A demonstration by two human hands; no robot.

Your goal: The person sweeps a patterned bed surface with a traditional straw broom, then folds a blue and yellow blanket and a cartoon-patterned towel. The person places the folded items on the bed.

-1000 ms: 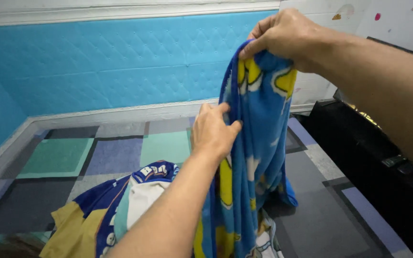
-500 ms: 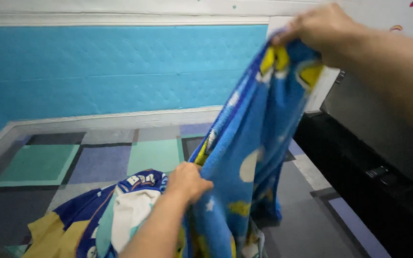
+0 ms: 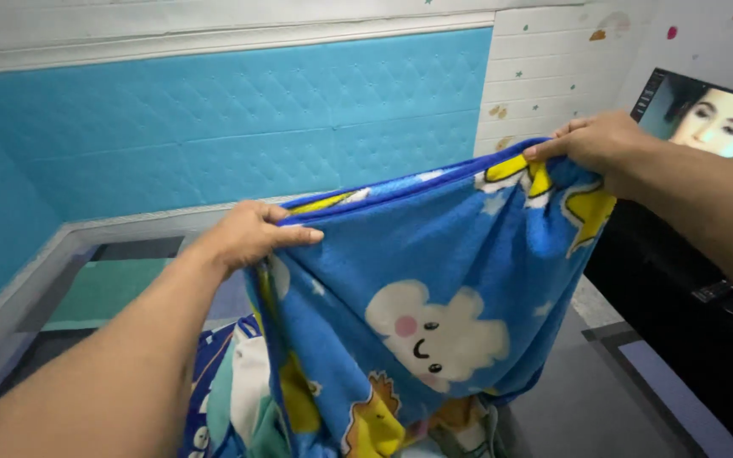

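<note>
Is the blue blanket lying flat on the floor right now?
No, the left hand and right hand hold the blanket up by its top edge.

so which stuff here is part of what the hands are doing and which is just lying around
In hand:
- blue blanket, top edge spread between both hands
- left hand, gripping that edge
- right hand, gripping the far corner

Lying about:
- pile of cloth under the blanket
- patchwork mat
- screen at right
- black cabinet

Blue blanket [image 3: 434,280] runs off the bottom edge and hides most of the clothes pile [image 3: 231,399]; screen [image 3: 714,119] is cut by the right edge.
</note>
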